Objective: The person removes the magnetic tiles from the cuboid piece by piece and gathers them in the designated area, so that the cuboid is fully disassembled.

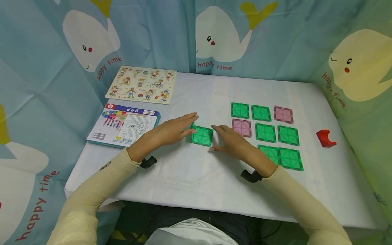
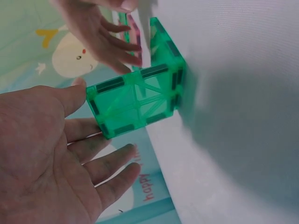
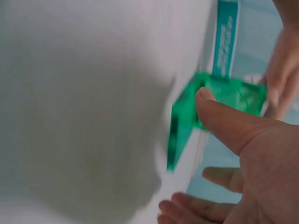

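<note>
In the left wrist view, a translucent green magnetic tile point(image 2: 135, 100) stands upright along the edge of a second green magnetic tile point(image 1: 202, 136) that lies flat on the table. My left hand point(image 1: 171, 131) pinches the upright tile at its outer end, thumb at one corner and fingertips at the other. Just right of the flat tile is my right hand point(image 1: 231, 141), its thumb and fingers spread with nothing held between them. From the right wrist view, the right thumb point(image 3: 229, 119) overlaps the joined tiles.
Several flat green tiles point(image 1: 265, 132) and two pink tiles point(image 1: 283, 114) lie in rows to the right, partly behind the right wrist. Farther right sits a red curved block point(image 1: 326, 138). At left are a printed box point(image 1: 122, 124) and a picture board point(image 1: 142, 85). Whale-print curtains point(image 1: 171, 37) surround the table.
</note>
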The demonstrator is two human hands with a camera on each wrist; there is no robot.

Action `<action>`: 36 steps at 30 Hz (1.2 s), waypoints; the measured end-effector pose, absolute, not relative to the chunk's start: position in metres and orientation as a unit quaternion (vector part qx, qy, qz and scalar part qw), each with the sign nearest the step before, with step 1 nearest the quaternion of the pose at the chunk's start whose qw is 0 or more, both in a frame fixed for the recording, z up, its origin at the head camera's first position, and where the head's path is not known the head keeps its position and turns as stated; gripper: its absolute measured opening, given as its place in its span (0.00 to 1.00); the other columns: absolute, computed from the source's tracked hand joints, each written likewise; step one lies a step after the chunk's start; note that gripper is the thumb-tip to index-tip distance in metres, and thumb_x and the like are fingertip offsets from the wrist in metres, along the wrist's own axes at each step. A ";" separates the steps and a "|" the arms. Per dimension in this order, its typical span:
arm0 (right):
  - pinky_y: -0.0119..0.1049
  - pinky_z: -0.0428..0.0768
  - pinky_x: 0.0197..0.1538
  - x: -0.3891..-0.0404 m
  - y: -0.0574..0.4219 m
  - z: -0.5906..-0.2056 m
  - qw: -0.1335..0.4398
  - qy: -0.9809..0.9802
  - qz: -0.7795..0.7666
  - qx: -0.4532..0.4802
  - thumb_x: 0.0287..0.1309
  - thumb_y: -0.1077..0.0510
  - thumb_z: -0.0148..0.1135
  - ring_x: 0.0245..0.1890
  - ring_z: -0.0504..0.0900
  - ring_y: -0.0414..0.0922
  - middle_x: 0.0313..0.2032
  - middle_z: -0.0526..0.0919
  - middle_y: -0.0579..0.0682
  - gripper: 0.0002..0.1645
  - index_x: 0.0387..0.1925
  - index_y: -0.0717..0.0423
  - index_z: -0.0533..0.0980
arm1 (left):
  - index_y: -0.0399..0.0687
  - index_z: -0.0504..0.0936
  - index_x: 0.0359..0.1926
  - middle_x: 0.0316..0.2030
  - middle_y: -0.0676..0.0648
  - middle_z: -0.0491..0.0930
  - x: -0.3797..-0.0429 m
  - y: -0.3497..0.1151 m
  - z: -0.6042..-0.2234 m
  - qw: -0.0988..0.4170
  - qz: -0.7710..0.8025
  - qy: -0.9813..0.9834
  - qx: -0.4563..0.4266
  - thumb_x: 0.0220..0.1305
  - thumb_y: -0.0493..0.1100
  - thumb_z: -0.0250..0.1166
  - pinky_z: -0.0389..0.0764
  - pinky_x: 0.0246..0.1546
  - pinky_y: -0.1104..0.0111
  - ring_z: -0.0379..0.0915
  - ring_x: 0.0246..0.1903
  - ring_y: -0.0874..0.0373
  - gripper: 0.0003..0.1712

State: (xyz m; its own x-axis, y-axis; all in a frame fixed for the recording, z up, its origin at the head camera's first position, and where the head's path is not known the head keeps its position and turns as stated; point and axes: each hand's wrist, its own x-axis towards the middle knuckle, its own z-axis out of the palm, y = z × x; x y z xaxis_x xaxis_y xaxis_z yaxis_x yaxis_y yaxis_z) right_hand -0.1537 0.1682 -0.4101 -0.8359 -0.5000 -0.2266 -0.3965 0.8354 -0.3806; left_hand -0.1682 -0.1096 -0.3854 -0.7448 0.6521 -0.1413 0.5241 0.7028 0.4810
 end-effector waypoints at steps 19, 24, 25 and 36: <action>0.59 0.78 0.61 -0.159 0.133 -0.416 0.108 0.944 -0.113 -0.292 0.63 0.47 0.76 0.58 0.77 0.64 0.61 0.75 0.69 0.50 0.77 0.65 0.64 | 0.51 0.53 0.85 0.85 0.45 0.47 -0.167 -0.110 -0.386 0.151 0.208 0.911 0.322 0.78 0.56 0.63 0.70 0.73 0.48 0.61 0.78 0.44 0.45; 0.58 0.78 0.60 -0.161 0.133 -0.419 0.107 0.949 -0.107 -0.278 0.62 0.46 0.77 0.58 0.75 0.64 0.61 0.74 0.69 0.52 0.78 0.64 0.63 | 0.46 0.57 0.84 0.82 0.43 0.54 -0.168 -0.108 -0.386 0.136 0.199 0.918 0.316 0.76 0.54 0.66 0.75 0.70 0.52 0.70 0.72 0.44 0.45; 0.58 0.78 0.59 -0.161 0.134 -0.419 0.104 0.949 -0.108 -0.276 0.62 0.46 0.77 0.58 0.75 0.64 0.61 0.73 0.69 0.53 0.78 0.64 0.63 | 0.45 0.57 0.83 0.81 0.42 0.55 -0.168 -0.107 -0.385 0.133 0.198 0.918 0.316 0.76 0.54 0.67 0.76 0.69 0.52 0.71 0.71 0.45 0.45; 0.56 0.77 0.60 -0.160 0.148 -0.415 0.089 0.950 -0.145 -0.261 0.58 0.52 0.82 0.59 0.69 0.62 0.61 0.68 0.67 0.50 0.74 0.66 0.67 | 0.43 0.57 0.83 0.81 0.40 0.55 -0.167 -0.108 -0.388 0.147 0.192 0.918 0.314 0.76 0.52 0.67 0.77 0.68 0.54 0.69 0.73 0.46 0.45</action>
State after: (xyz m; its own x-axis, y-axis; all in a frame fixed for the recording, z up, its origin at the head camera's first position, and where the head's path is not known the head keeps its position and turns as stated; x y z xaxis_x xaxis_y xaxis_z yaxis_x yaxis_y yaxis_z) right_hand -0.1603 0.1485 -0.4147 -0.8477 -0.5222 -0.0935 -0.4708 0.8217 -0.3213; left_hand -0.1674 -0.1084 -0.3880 -0.7594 0.6331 -0.1500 0.5196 0.7290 0.4456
